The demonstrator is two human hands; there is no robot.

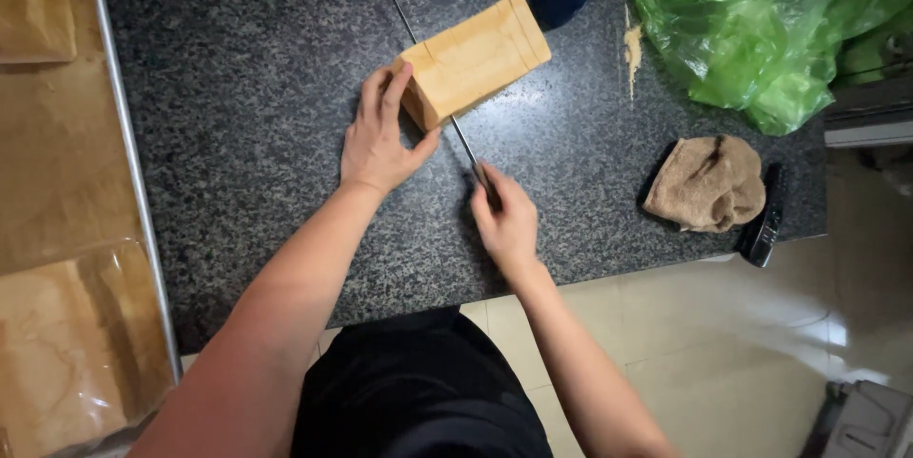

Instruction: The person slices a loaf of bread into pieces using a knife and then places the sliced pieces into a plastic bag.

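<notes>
Desk: I see my speckled dark desk (247, 135) under both hands.
Block: pale loaf-shaped block (473, 58) lies just ahead of my left hand.
Left hand: my left hand (378, 139) is clamped on the block's near end.
Right hand: my right hand (504, 215) is closed round the knife's handle.
Knife: thin knife (447, 106) runs away from my right hand through the block.

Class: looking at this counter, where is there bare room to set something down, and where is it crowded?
Bare: the counter between the metal edge strip and the left hand; also between the right hand and the brown cloth. Crowded: the far right, with the green bag, crumbs, and loaf under the knife.
</notes>
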